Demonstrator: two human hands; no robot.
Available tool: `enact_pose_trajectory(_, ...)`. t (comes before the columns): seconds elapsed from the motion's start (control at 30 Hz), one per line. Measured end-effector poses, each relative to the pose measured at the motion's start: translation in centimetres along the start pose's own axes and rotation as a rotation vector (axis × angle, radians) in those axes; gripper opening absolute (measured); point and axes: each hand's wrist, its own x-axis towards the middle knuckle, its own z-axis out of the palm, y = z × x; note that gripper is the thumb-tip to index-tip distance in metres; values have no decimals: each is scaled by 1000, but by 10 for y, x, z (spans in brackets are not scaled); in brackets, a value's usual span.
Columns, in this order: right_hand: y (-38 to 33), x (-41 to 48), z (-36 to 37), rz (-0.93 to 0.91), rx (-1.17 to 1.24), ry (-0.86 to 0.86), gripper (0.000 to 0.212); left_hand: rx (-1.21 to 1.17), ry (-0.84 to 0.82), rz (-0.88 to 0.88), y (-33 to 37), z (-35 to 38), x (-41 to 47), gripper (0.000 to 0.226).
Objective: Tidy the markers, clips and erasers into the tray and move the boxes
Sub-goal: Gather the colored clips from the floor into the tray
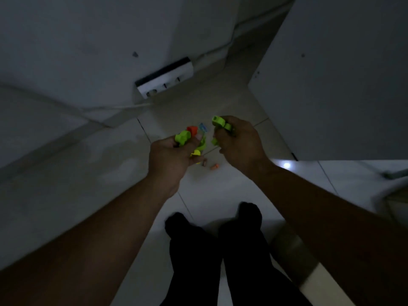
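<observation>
The scene is dim. My left hand (171,155) is closed around several small plastic clips: a green one (182,137), an orange-red one (191,130), a pale blue one (203,127) and a yellow one (195,153). My right hand (238,140) grips green clips (218,121), one sticking out above the fingers. Both hands hover close together above the tiled floor. Below them on the floor lie a small orange piece (214,166) and a brownish piece (204,162). No tray or boxes are visible.
A white power strip (164,79) with a cable lies against the wall ahead. A white cabinet panel (331,85) stands at the right. My dark-clothed legs (212,250) are below the hands. A bright light spot (286,165) reflects off the floor tiles.
</observation>
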Motion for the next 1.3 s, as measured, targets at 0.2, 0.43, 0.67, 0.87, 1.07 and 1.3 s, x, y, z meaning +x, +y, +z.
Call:
enact_pose_trajectory(0.2, -119, -64, -71, 126, 284, -39, 14, 29, 17, 116, 110, 1, -101, 10)
enact_pose_trajectory(0.43, -247, -138, -160, 109, 414, -12, 17, 102, 13, 193, 209, 4, -212, 20)
enact_pose_trajectory(0.67, -330, -198, -217, 63, 451, 7, 17, 16, -77, 246, 281, 19, -303, 10)
enact_pose_trajectory(0.87, -368, -207, -250, -16, 477, 54, 14, 23, -135, 302, 321, 43, -320, 21)
enact_pose_trajectory(1.07, -379, -153, -301, -43, 505, 106, 13, 75, -165, 325, 359, 90, -293, 24)
enact_pose_trajectory(1.3, -369, -23, -366, -6, 421, 82, 15, 106, -66, 322, 397, 160, -219, 22)
